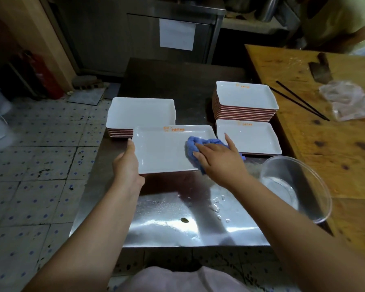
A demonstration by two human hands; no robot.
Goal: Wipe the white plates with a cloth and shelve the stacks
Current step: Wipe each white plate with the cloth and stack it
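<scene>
1. Stainless steel forms the worktop (pixel 167 218), with a wooden table (pixel 325 133) butting against its right edge and tiled floor to the left.
2. Near the worktop's middle, the left hand (pixel 128 163) grips the left edge of a white plate (pixel 164 150), thumb on the rim.
3. The right hand (pixel 217 159) presses a blue cloth (pixel 195 147) onto the plate's right end, fingers fairly flat.
4. Three stacks wait: the left stack (pixel 140 111) towards the far left edge, the tall stack (pixel 243 99) at the far right, and the low stack (pixel 248 137) in front of it.
5. To wipe well, I would sweep the cloth across to the left rim and into the corners (water droplets lie on the steel), keeping the left grip firm.
6. A clear bowl (pixel 293 186) sits at the right edge.
</scene>
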